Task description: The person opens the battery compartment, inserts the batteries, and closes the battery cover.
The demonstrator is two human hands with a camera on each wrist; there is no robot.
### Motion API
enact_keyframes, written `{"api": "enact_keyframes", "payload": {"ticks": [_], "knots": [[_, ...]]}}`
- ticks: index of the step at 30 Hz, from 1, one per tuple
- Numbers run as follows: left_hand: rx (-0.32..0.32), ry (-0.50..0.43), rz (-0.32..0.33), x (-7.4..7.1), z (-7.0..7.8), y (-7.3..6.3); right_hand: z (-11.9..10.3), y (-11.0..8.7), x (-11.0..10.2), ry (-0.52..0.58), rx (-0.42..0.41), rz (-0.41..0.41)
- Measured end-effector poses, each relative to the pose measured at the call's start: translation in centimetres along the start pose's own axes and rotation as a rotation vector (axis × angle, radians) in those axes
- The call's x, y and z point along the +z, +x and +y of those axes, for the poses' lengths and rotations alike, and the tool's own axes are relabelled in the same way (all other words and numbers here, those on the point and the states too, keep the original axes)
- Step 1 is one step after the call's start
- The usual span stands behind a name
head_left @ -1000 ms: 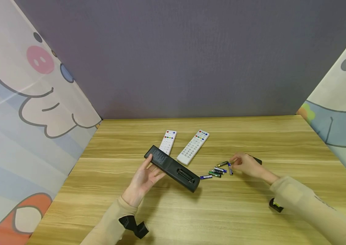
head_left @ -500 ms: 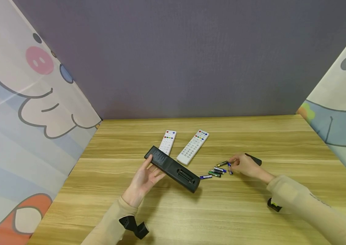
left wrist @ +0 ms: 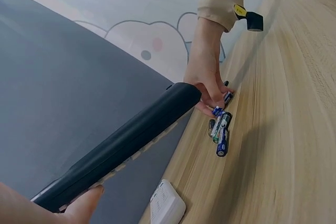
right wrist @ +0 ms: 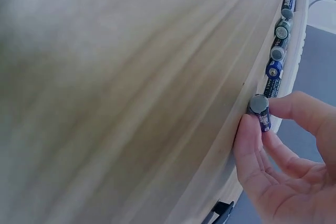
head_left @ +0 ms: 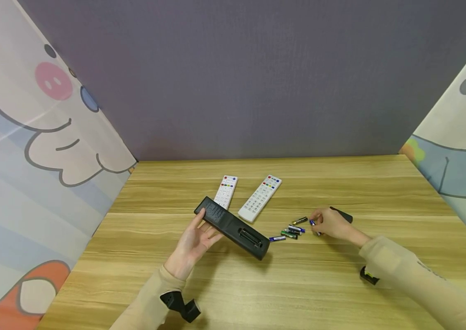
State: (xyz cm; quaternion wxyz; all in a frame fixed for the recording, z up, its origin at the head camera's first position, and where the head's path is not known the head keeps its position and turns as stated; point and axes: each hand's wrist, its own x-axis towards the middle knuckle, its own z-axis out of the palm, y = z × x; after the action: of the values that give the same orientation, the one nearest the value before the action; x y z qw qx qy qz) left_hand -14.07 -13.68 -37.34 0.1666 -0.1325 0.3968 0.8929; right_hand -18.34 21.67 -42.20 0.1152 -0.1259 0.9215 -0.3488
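My left hand (head_left: 193,245) holds a black remote control (head_left: 220,217) above the table, its back turned up and its battery compartment (head_left: 250,237) uncovered. In the left wrist view, the thumb lies along the near end of the remote. At the right, my right hand (head_left: 332,223) pinches a blue battery (right wrist: 261,109) between thumb and fingers, low over the table. Just left of it lie several loose batteries (head_left: 294,230), among them a green one (head_left: 289,235) and a black-and-gold one (head_left: 300,220). Whether the pinched battery still touches the table I cannot tell.
Two white remotes lie behind the black one: a left one (head_left: 225,190), partly covered by it, and a right one (head_left: 260,198). A black flat piece (head_left: 342,214) lies beyond my right hand. A grey panel (head_left: 265,82) stands along the table's (head_left: 274,293) back edge.
My right fingers have closed on the blue battery, turned it, and shifted it slightly to the right, away from the other batteries. The left hand and the black remote have stayed in place.
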Motion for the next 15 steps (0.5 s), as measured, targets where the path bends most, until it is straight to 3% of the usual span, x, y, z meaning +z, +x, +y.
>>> {"api": "enact_keyframes", "payload": {"ticks": [15], "knots": [[0.0, -0.005, 0.009, 0.01, 0.03, 0.05, -0.69, -0.39, -0.29, 0.063, -0.071, 0.037]]}}
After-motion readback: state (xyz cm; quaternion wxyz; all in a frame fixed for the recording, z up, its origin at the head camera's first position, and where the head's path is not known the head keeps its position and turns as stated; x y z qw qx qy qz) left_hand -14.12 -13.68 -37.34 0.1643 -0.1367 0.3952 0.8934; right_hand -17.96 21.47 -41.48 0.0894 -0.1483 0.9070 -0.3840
